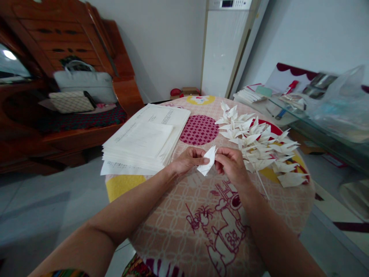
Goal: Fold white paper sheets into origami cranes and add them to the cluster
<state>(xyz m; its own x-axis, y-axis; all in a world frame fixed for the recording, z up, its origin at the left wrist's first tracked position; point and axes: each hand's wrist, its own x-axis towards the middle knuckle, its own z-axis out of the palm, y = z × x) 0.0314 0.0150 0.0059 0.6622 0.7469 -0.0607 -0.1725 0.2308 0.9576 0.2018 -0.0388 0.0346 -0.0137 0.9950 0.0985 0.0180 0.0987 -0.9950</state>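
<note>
A small piece of folded white paper [206, 163], diamond-shaped with a pointed top, is held up over the round table. My left hand [188, 159] pinches its left side between thumb and fingers. On its right edge, the fingertips of my right hand [230, 161] are closed; the curled fingers hide part of the contact. Just right of my right hand lies a heap of folded paper cranes [250, 134]. To the left of my left hand stands a thick stack of paper sheets [144, 134], some printed, with a smaller sheet on top.
A patterned cloth [178, 219] covers the round table. At left stands a carved wooden chair [123, 77] with a grey handbag [86, 84] on it. On the right, a glass-topped table [300, 119] holds a plastic bag [340, 104] and papers. A white upright appliance [223, 50] stands behind.
</note>
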